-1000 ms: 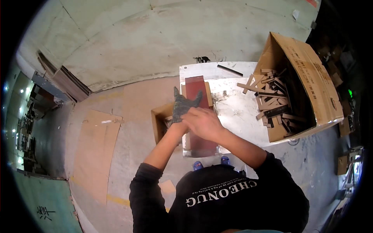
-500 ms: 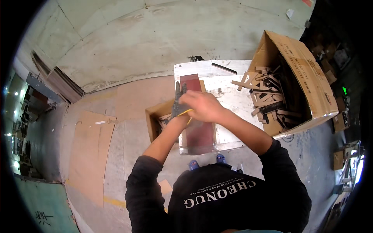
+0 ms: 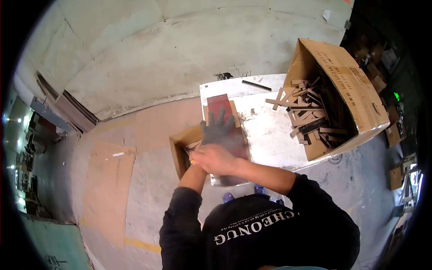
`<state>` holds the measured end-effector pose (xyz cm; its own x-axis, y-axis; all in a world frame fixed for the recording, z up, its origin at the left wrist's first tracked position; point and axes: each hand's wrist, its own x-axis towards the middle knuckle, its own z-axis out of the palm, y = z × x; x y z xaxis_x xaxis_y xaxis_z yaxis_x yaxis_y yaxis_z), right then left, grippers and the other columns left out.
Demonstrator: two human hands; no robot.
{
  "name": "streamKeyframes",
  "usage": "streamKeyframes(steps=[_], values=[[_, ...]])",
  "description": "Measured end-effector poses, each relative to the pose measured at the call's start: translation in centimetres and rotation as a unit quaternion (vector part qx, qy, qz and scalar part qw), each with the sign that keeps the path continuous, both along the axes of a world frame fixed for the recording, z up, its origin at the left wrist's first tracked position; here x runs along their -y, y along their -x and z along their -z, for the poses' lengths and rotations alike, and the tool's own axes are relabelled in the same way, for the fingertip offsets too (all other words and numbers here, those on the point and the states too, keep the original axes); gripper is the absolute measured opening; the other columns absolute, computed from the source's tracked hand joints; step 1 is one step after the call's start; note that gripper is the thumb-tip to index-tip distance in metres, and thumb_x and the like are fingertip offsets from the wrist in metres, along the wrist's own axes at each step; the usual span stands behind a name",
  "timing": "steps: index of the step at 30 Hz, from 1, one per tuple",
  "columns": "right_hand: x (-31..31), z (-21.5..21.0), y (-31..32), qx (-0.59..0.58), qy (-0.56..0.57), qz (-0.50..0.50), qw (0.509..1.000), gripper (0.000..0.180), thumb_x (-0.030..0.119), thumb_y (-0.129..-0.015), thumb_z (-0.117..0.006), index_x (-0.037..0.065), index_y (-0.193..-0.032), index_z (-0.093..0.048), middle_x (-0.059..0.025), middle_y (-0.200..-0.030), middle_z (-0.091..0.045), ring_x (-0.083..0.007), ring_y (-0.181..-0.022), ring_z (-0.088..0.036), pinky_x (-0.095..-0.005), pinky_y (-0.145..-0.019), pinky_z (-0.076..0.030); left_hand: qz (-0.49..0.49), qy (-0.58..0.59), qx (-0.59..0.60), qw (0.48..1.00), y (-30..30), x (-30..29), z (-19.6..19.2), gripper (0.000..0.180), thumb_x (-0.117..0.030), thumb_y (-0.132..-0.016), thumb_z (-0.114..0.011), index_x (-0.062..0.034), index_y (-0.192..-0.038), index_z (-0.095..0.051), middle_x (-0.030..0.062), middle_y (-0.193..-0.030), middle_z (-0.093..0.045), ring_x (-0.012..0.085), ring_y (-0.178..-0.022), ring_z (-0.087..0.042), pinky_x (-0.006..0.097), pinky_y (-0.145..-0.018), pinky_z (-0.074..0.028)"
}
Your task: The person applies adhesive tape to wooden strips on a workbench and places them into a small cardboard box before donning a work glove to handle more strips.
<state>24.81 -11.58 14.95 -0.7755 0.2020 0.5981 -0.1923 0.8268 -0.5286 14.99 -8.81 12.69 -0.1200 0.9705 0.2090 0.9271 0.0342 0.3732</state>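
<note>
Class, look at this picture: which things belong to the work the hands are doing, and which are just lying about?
In the work:
left hand, gloved, flat on the reddish board
right hand, bare, over the left wrist
white table under the board

Lying about:
big carton of wood offcuts
small open box
dark strip

A grey glove (image 3: 219, 128) lies over a dark red panel (image 3: 219, 104); the worktop (image 3: 270, 130) is white, the carton (image 3: 348, 85) brown.
</note>
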Motion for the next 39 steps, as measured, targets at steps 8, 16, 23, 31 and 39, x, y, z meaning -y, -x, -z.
streamKeyframes(steps=[8,16,23,31,39], values=[[1.1,1.4,-2.3,-0.033,0.037,0.195,0.979,0.023,0.025,-0.08,-0.063,0.01,-0.098,-0.062,-0.0031,-0.088,-0.056,-0.0244,-0.082,-0.057,-0.0348,-0.073,-0.047,-0.005,-0.186,0.908,0.375,1.0,1.7,0.0,0.075,-0.059,-0.084,-0.049,-0.0045,-0.134,-0.037,0.0183,-0.138,-0.038,0.0346,-0.123,-0.039,0.049,-0.102,-0.035],[0.9,3.0,-2.9,0.088,0.013,0.118,0.989,0.016,0.022,-0.083,-0.055,0.006,-0.081,-0.056,-0.0075,-0.082,-0.052,-0.0262,-0.08,-0.056,-0.0362,-0.071,-0.048,0.1,-0.148,0.946,0.271,0.1,1.4,1.4,0.07,-0.058,-0.083,-0.05,-0.0054,-0.129,-0.046,0.0181,-0.144,-0.03,0.0396,-0.13,-0.03,0.055,-0.106,-0.024],[2.7,6.6,-12.1,0.042,0.327,0.223,0.917,0.014,0.016,-0.083,-0.058,0.005,-0.09,-0.058,-0.0099,-0.091,-0.058,-0.028,-0.084,-0.058,-0.0358,-0.073,-0.047,0.101,0.133,0.866,0.472,-9.0,-5.2,5.7,0.061,-0.055,-0.088,-0.043,-0.0103,-0.13,-0.047,0.011,-0.131,-0.048,0.027,-0.115,-0.047,0.046,-0.098,-0.036],[6.6,11.9,-25.6,0.033,0.479,0.453,0.752,0.013,0.011,-0.084,-0.062,0.002,-0.093,-0.062,-0.0086,-0.086,-0.063,-0.0173,-0.081,-0.06,-0.0298,-0.074,-0.048,0.182,0.059,0.211,0.958,-23.3,-15.3,6.7,0.035,-0.029,-0.088,-0.053,-0.0087,-0.115,-0.06,0.0177,-0.106,-0.062,0.0311,-0.098,-0.059,0.037,-0.086,-0.045],[1.1,15.0,-26.5,-0.05,0.513,0.405,0.755,0.011,0.01,-0.086,-0.061,0.002,-0.094,-0.06,-0.0039,-0.087,-0.061,-0.0118,-0.081,-0.057,-0.0256,-0.072,-0.047,0.145,0.094,0.015,0.985,-17.1,-14.4,5.9,0.026,-0.028,-0.08,-0.06,-0.0113,-0.099,-0.065,0.0168,-0.087,-0.061,0.035,-0.084,-0.059,0.042,-0.074,-0.047]])
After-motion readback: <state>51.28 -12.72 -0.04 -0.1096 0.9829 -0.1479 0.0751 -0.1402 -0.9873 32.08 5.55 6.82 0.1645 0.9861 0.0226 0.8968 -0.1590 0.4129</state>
